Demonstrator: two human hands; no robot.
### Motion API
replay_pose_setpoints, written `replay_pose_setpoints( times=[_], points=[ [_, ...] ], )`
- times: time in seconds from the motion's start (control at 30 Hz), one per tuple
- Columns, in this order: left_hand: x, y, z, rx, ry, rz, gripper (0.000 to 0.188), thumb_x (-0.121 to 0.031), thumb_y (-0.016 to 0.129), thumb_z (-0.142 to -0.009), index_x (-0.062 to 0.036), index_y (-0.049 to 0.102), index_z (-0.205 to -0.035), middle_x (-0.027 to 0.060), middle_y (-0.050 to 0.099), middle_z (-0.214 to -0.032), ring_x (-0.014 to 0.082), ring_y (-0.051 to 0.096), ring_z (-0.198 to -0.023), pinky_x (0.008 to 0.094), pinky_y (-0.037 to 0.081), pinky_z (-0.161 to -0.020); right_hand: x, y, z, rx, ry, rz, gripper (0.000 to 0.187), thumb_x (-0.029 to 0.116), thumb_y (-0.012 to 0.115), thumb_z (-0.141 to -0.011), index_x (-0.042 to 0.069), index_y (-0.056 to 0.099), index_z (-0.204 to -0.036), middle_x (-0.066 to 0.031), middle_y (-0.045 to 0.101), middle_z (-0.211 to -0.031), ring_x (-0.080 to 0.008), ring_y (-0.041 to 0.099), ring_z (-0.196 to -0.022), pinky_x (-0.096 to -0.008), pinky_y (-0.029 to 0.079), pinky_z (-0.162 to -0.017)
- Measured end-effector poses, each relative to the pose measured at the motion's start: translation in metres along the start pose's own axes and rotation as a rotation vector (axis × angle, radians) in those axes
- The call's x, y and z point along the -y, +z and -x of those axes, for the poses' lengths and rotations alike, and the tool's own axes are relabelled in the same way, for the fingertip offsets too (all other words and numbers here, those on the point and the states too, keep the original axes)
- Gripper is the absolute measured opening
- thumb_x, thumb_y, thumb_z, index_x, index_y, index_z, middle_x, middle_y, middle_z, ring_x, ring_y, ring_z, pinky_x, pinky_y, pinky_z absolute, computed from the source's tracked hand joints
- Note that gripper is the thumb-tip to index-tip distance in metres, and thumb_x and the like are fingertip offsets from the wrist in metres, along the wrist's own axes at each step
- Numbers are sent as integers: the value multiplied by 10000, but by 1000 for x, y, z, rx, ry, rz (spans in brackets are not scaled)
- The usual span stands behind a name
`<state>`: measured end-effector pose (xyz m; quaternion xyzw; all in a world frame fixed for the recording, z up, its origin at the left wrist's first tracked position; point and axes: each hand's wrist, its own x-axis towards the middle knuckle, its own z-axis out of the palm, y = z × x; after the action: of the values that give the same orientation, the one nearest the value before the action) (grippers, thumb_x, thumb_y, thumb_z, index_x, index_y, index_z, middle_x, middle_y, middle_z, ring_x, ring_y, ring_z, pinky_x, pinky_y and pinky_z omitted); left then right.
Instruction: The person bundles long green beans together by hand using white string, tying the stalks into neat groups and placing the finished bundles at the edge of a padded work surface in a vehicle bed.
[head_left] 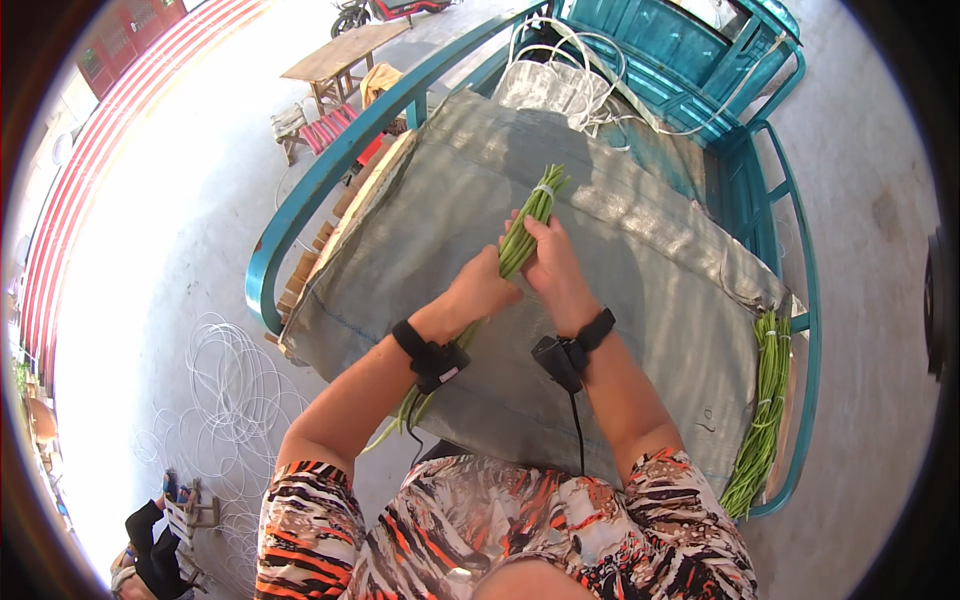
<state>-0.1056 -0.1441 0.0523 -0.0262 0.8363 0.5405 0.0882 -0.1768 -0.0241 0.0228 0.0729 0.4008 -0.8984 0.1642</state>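
Note:
A bundle of long beans (520, 240), thin and green, slants away from me above the grey cloth (620, 330). A pale band circles it close to its far end. My left hand (482, 285) is closed around its lower part. Higher up, my right hand (552, 265) grips it from the right side, thumb lying along the front. The loose tails of the beans pass under my left wrist and hang past the near edge of the cloth. Each wrist wears a black strap with a small box and a cable.
Banded bundles of long beans (765, 410) lie along the right edge, inside the blue metal rail (805, 340) of a cart. White straps (590, 80) are heaped at the cart's far end. Left, loose white strapping (235, 370) covers the ground, and a wooden table (340, 55) stands farther off.

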Motion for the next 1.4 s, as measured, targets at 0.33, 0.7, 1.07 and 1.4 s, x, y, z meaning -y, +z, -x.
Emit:
replay_pose_setpoints(
  times=[0.33,0.7,1.07,1.4],
  points=[
    [27,-28,-91,95,-100,316,250,-101,616,-737,19,538,-941,65,546,-785,153,556,-741,292,431,-570,8,8,-111,116,-31,19,339,13,457,-909,54,383,-1237,-139,532,-1108,-280,574,-915,-448,507,-763],
    [39,-4,-123,-136,-131,-246,338,-177,672,-702,29,572,-951,220,639,-931,359,629,-897,434,482,-769,-16,-15,-147,126,-41,127,256,38,479,-892,3,401,-1133,-138,556,-1018,-262,599,-844,-417,530,-710],
    [41,7,-123,-304,-119,-539,394,-366,608,-782,-18,597,-966,226,575,-1023,398,563,-981,484,459,-798,-25,-9,-154,-176,-438,915,296,132,575,-776,-31,497,-1010,-186,603,-901,-332,613,-781,-420,477,-699],
    [40,-3,-119,-242,-29,-488,407,-208,699,-671,-8,582,-1007,219,524,-1098,387,512,-1058,434,455,-877,-19,-51,-119,-154,-434,1153,418,184,558,-811,-32,506,-1164,-223,545,-1124,-346,563,-970,-403,459,-837]
  ],
)
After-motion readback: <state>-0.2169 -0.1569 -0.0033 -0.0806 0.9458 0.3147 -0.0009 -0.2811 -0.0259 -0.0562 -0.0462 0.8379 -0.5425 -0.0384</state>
